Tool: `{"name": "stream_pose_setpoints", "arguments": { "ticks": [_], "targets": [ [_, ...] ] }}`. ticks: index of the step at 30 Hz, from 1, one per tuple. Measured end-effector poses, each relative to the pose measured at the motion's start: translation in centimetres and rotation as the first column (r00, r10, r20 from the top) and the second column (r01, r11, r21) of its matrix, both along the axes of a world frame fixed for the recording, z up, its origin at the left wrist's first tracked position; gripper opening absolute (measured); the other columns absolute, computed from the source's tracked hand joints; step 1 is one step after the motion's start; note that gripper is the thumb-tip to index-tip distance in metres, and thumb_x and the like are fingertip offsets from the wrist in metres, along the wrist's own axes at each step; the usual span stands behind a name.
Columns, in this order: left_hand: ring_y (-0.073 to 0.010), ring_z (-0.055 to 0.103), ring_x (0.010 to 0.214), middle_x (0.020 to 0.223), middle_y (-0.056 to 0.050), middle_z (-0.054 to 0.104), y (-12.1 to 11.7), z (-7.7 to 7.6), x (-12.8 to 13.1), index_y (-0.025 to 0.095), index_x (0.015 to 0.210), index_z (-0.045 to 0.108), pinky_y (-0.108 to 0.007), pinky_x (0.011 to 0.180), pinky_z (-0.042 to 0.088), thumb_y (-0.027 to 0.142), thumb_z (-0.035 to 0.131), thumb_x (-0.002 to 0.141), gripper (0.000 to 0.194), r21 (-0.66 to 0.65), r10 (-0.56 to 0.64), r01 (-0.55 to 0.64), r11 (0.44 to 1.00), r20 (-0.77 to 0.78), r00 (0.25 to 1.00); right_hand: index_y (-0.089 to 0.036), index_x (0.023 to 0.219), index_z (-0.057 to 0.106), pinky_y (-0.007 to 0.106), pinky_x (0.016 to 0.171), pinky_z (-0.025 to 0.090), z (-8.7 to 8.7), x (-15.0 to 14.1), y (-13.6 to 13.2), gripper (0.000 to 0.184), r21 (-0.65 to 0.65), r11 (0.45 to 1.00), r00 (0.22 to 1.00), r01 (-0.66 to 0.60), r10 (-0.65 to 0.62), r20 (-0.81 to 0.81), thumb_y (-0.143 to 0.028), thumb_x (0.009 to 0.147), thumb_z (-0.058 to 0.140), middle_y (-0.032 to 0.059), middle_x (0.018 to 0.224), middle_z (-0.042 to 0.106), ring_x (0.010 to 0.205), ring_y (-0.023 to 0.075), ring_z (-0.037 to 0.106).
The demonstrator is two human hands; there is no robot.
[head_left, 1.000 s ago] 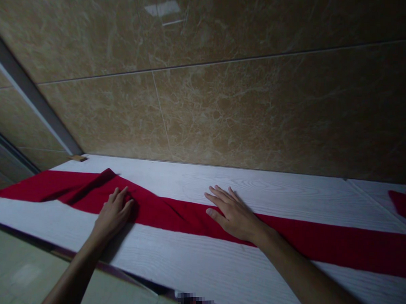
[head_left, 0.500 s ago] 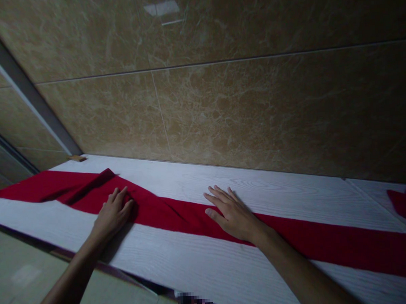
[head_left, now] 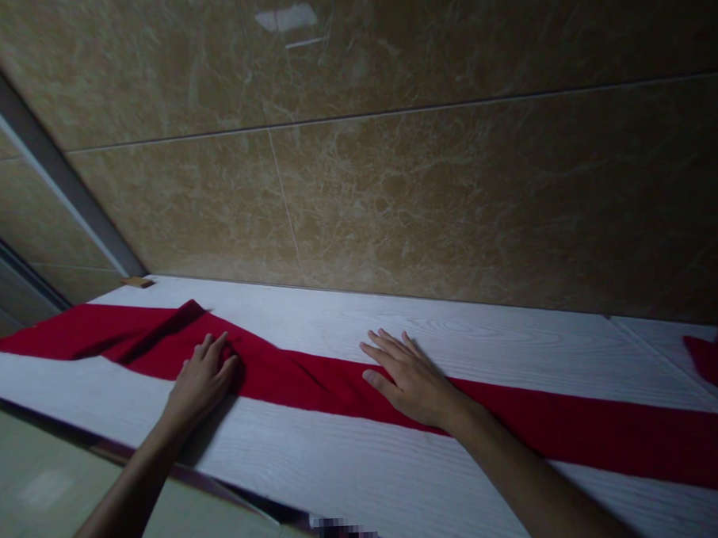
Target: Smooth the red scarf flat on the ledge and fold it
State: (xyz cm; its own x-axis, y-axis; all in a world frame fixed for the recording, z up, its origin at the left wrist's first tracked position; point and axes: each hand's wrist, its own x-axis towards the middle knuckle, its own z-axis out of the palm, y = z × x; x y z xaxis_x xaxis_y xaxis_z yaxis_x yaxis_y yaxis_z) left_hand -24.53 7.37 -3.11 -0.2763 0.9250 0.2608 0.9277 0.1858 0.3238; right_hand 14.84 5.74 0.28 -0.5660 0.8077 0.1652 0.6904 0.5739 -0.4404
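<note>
A long strip of red cloth (head_left: 592,425) runs across a white wood-grain tabletop (head_left: 320,461) from the left end past the right edge of the view. My left hand (head_left: 203,379) lies on the cloth left of the middle, fingers spread a little and pointing away from me. Beyond it, the cloth has a raised fold and some wrinkles. Farther right, my right hand (head_left: 411,382) rests flat across the strip, its fingers apart and reaching over the far edge onto the white surface. The cloth under both palms is hidden.
A brown marbled tile wall (head_left: 391,196) borders the table's far side. A small wooden block (head_left: 137,282) sits at the far left corner, by a grey metal post (head_left: 50,155). More red cloth (head_left: 717,364) lies at the right edge. Pale floor (head_left: 41,481) shows below left.
My left hand has shifted very slightly on the cloth. The right hand and the red strip look the same.
</note>
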Motion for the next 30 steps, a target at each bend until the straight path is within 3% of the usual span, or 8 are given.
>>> {"name": "stream_pose_setpoints", "arguments": {
  "ticks": [13, 22, 26, 30],
  "targets": [
    [-0.0373, 0.034, 0.15, 0.163, -0.02, 0.034, -0.1, -0.7, -0.4, 0.013, 0.154, 0.044, -0.061, 0.119, 0.029, 0.037, 0.03, 0.102, 0.059, 0.012, 0.002, -0.001, 1.0, -0.034, 0.999, -0.023, 0.154, 0.045, 0.053, 0.127, 0.009, -0.2, -0.2, 0.1, 0.061, 0.013, 1.0, 1.0, -0.016, 0.016, -0.006, -0.058, 0.106, 0.031, 0.0078, 0.166, 0.032, 0.156, 0.0221, 0.02],
    [-0.0374, 0.037, 0.148, 0.159, -0.022, 0.04, 0.3, -1.6, -0.5, 0.012, 0.147, 0.05, -0.061, 0.119, 0.028, 0.034, 0.039, 0.098, 0.055, 0.128, -0.003, -0.003, 0.992, 0.051, 0.999, -0.028, 0.16, 0.031, 0.051, 0.128, 0.012, -0.4, -0.7, -0.1, 0.062, 0.003, 0.997, 0.996, -0.082, 0.082, -0.026, -0.057, 0.106, 0.032, 0.003, 0.17, 0.021, 0.157, 0.021, 0.014],
    [-0.0323, 0.045, 0.144, 0.153, -0.019, 0.048, -0.2, -1.0, -0.5, 0.013, 0.145, 0.051, -0.053, 0.117, 0.038, 0.036, 0.035, 0.099, 0.054, 0.193, -0.006, -0.009, 0.981, 0.077, 0.997, -0.023, 0.16, 0.032, 0.049, 0.128, 0.011, -0.4, -1.3, -0.4, 0.063, -0.049, 0.993, 0.99, -0.103, 0.107, 0.089, -0.056, 0.106, 0.03, 0.0043, 0.169, 0.019, 0.157, 0.022, 0.014],
    [-0.0264, 0.055, 0.133, 0.14, -0.016, 0.06, -1.2, 0.8, -1.4, 0.012, 0.136, 0.057, -0.041, 0.112, 0.044, 0.037, 0.031, 0.099, 0.052, 0.248, 0.028, -0.04, 0.968, 0.054, 0.998, -0.02, 0.159, 0.035, 0.049, 0.128, 0.01, -0.4, -1.6, -0.7, 0.062, -0.051, 0.994, 0.987, -0.098, 0.104, 0.122, -0.054, 0.106, 0.031, 0.0057, 0.167, 0.024, 0.156, 0.0233, 0.018]
  ]
}}
